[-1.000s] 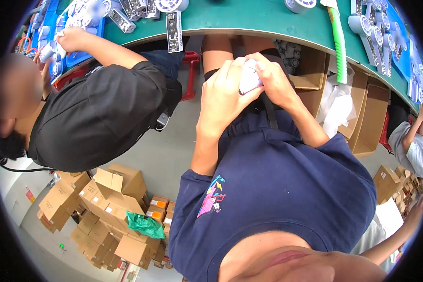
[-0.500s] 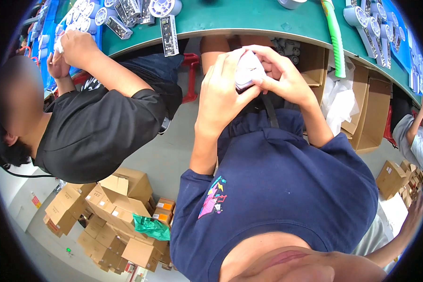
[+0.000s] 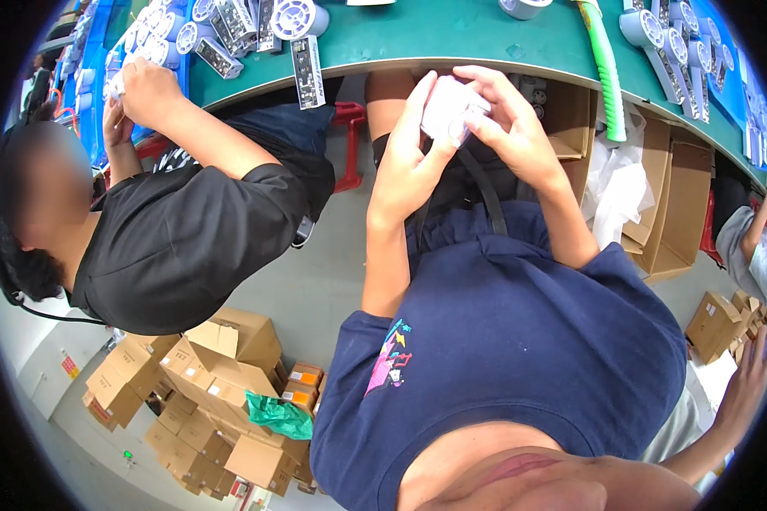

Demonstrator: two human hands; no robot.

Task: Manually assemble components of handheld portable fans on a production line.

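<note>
Between my two hands, above my lap and at the near edge of the green table (image 3: 383,43), is a small white, rounded plastic-looking piece (image 3: 443,106); its exact kind is hard to make out. My left hand (image 3: 405,166) cups it from the left, thumb along its lower side. From the right, my right hand (image 3: 516,128) grips it with thumb and fingertips. Those fingers hide part of its right side.
A co-worker in black (image 3: 179,238) sits at my left, handling a small white part. Grey-white units with round heads (image 3: 296,17) lie on the table. A green-handled tool (image 3: 603,72) hangs over the edge. Open cartons (image 3: 677,204) stand below at right; stacked boxes (image 3: 204,383) at lower left.
The white piece has turned in my hands and shifted slightly up and left. My left fingers have moved off its top. A pale object has come into view at the table's upper edge.
</note>
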